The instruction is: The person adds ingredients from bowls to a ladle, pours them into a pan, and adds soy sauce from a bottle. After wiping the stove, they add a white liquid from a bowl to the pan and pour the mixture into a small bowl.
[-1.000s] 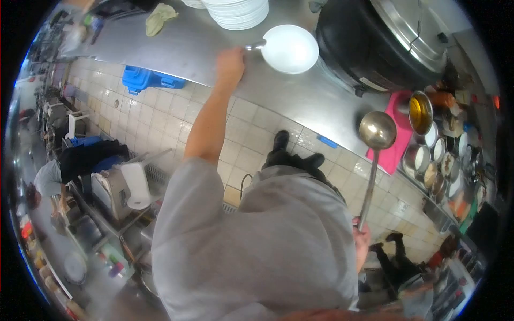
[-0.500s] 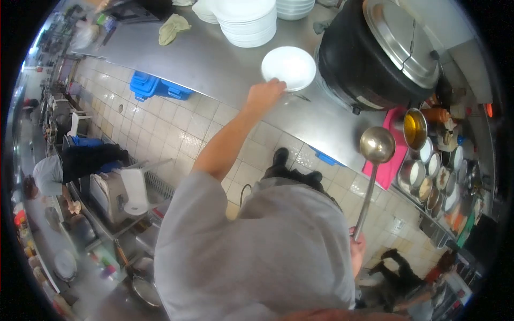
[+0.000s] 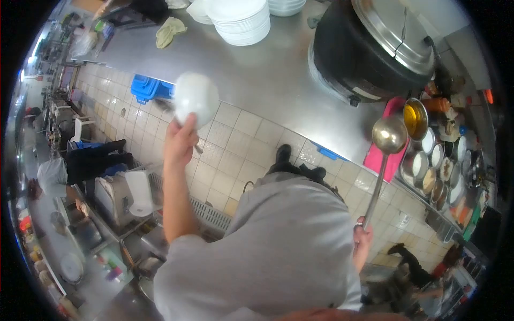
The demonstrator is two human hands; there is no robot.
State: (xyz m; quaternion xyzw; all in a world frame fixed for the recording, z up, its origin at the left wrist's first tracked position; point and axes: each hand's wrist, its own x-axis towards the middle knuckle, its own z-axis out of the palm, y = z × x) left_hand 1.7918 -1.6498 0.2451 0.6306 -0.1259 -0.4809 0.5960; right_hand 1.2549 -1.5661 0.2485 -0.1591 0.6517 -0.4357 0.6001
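My left hand (image 3: 181, 142) grips a white bowl (image 3: 195, 96) by its edge, thumb against it. It is held up and tipped, blurred by motion, in front of the steel counter's edge. A small metallic bit by the fingers is too blurred to name. Low at my right side, my right hand (image 3: 363, 235) is closed round the handle of a long metal ladle (image 3: 389, 135). The ladle's head points forward, over a pink cloth (image 3: 386, 152) as I see it. Beside that cloth stands a metal bowl of yellow liquid (image 3: 414, 119).
A steel counter (image 3: 257, 80) runs in front, bearing a stack of white plates (image 3: 241, 24) and a big black pot with a metal lid (image 3: 369, 59). Several ingredient containers (image 3: 428, 160) stand right. A blue bin (image 3: 144, 88) is under the counter. Another person (image 3: 91, 166) bends at the left.
My left hand has lifted the white bowl off the counter and swung it left, tipping it. The ladle in my right hand has shifted slightly right.
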